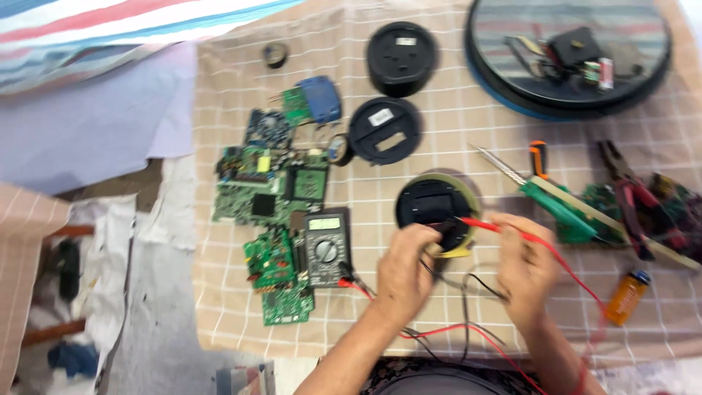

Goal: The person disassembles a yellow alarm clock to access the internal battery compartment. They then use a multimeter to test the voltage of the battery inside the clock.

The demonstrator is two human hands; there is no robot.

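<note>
My left hand (404,272) and my right hand (521,262) are at the near edge of a round black device (431,205) with a yellow rim. The right hand grips a red test probe (479,224), its tip on the device. The left hand holds a dark probe against the device's near edge, blurred. Red and black leads (446,333) run from the hands to a black digital multimeter (325,245) at the left.
Several green circuit boards (267,194) lie left of the meter on a checked beige cloth (439,139). Two round black covers (385,130) lie farther back. A round tray (570,55) holds parts. Pliers (629,190), a soldering iron (556,205) and an orange bottle (627,296) lie right.
</note>
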